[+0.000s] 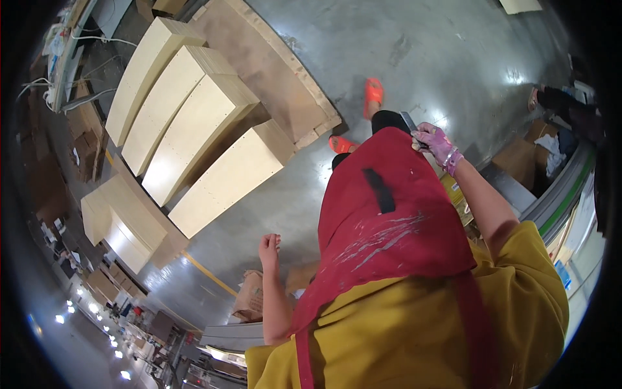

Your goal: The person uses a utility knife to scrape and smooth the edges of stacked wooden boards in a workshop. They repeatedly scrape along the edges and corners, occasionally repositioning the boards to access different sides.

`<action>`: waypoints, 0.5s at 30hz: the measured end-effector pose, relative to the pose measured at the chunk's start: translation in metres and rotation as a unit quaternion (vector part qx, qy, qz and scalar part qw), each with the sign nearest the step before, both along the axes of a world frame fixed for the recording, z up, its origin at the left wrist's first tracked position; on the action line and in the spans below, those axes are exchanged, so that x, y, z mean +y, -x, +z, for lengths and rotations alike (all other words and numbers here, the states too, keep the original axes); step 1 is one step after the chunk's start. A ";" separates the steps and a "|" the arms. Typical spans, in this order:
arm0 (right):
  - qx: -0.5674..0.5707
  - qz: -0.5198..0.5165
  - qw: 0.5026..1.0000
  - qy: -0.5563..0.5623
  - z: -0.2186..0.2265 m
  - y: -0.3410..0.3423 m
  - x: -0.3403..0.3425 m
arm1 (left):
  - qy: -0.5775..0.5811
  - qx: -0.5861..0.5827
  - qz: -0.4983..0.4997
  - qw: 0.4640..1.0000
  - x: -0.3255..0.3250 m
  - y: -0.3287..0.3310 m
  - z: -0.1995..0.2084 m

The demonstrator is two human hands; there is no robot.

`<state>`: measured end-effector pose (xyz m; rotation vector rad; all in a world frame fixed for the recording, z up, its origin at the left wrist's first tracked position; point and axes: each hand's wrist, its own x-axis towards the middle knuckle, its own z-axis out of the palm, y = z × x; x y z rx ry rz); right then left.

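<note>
My left hand (269,249) hangs out to my left, bare, its fingers curled closed; I see nothing in it. In front of me on the right, my right hand (435,144) wears a stained pink-purple glove and is closed around the dark handle of a hand tool. The tool's flat grey blade (407,121), like that of a scraper, sticks out past the fingers over the floor. A red apron (389,214) with pale smears and a dark patch covers my front. Neither hand touches the wooden panels (194,136).
Stacks of curved light-wood panels stand at the left beside a wooden pallet (259,58). Another panel stack (123,220) lies farther left. A paper sack (249,297) is near my left arm. Cardboard boxes (518,155) and another person's dark-clothed legs (570,110) are at the right.
</note>
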<state>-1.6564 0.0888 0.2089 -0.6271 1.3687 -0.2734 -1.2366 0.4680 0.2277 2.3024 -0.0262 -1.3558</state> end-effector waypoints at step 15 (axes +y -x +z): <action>-0.052 0.137 0.986 -0.077 -0.059 -0.153 -0.159 | -0.011 0.010 0.097 0.995 -0.120 0.043 0.033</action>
